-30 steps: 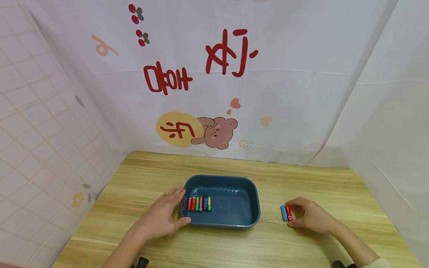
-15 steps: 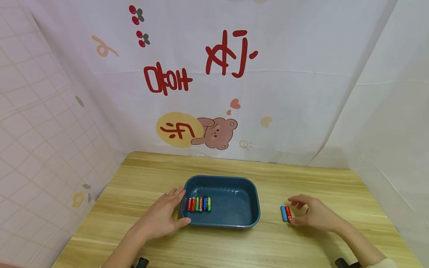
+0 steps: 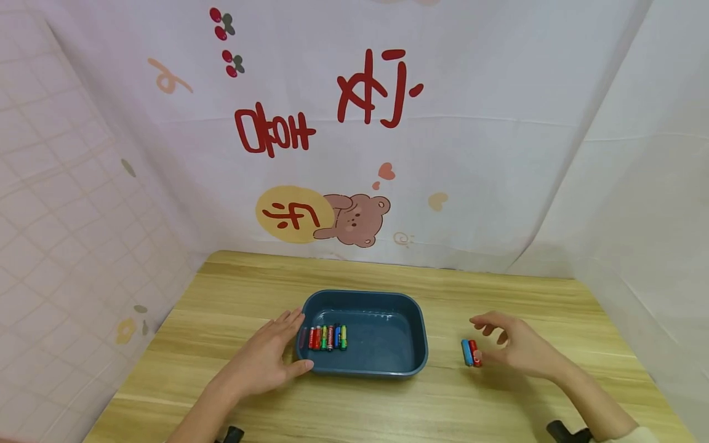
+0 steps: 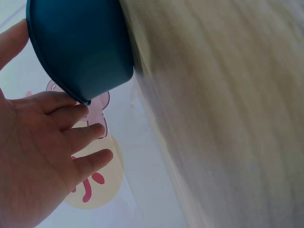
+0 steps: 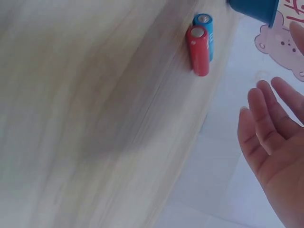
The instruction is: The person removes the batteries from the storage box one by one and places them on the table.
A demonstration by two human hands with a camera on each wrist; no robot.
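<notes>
Side by side on the table lie a light blue battery [image 3: 467, 352] and a red battery [image 3: 474, 349], touching or nearly so. My right hand [image 3: 517, 347] hovers just right of them with its fingers spread and nothing held; in the right wrist view a gap shows between the fingers [image 5: 266, 121] and both batteries. My left hand [image 3: 264, 355] rests against the left end of a dark blue tray [image 3: 382, 373], thumb and fingertips touching its rim, the other fingers extended. Inside the tray, at its left, several small batteries [image 3: 330, 338] lie in a row.
The wooden table [image 3: 388, 412] runs back to a white printed cloth [image 3: 471, 184], with more cloth at both sides. A strip of table separates the tray from the two loose batteries. Dark wrist-camera parts [image 3: 565, 431] show at the lower edge.
My right hand has let go of the red battery and lifted slightly away, its fingers and thumb parting. The red battery stays beside the blue one. The left hand has kept its place.
</notes>
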